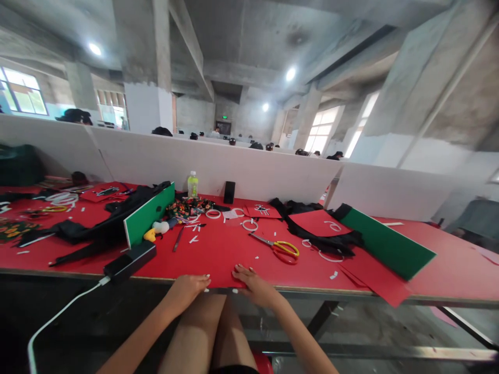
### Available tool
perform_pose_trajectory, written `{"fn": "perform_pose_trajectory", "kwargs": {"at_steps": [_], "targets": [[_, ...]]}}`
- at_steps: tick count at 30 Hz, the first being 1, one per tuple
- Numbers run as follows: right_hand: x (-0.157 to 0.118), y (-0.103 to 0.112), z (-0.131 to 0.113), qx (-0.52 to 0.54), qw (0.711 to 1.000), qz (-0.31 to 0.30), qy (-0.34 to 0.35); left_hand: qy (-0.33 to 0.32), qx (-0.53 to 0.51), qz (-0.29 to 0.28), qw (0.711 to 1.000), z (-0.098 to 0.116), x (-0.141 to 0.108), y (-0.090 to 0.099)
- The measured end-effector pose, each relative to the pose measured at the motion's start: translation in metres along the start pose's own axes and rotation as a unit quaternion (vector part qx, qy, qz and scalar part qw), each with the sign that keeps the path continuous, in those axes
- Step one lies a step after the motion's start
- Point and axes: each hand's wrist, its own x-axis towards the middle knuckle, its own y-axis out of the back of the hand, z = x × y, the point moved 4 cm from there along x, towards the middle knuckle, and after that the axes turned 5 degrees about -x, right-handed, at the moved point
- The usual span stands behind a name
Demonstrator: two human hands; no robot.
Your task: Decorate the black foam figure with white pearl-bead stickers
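Observation:
My left hand (190,289) rests on the front edge of the red table (222,244), fingers stretched out to the right, holding nothing that I can see. Beside it, my right hand (251,283) lies flat on the tabletop with its fingers apart, empty. Small white scraps lie near both hands. To the right of my right hand are scissors (277,246) with one yellow and one red handle, their blades slightly parted. A dark slim tool (178,239) lies beyond my left hand. White paper rings (250,224) are scattered farther back.
Green upright boards (390,241) stand left and right. A black power strip (130,259) with a white cable sits at the left edge. Black cloth (323,241), red sheets (317,223), a bottle (193,185) and a black box (230,192) lie farther back, before a white partition (249,166).

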Motion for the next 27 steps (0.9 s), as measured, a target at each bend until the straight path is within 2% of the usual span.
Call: {"fn": "perform_pose_trajectory", "kwargs": {"at_steps": [6, 11, 18, 27], "targets": [[0.002, 0.002, 0.011, 0.047, 0.999, -0.016, 0.021, -0.006, -0.038, -0.044, 0.998, -0.002, 0.012, 0.015], [0.002, 0.0, 0.011, 0.071, 0.997, -0.012, 0.017, -0.001, -0.055, -0.068, 0.996, -0.003, 0.017, 0.024], [0.001, -0.005, 0.01, 0.093, 0.995, 0.026, 0.007, -0.014, -0.061, -0.093, 0.994, -0.005, 0.018, 0.026], [0.004, -0.002, 0.015, 0.13, 0.991, 0.029, 0.017, -0.07, -0.078, -0.139, 0.985, -0.014, 0.031, 0.031]]}}
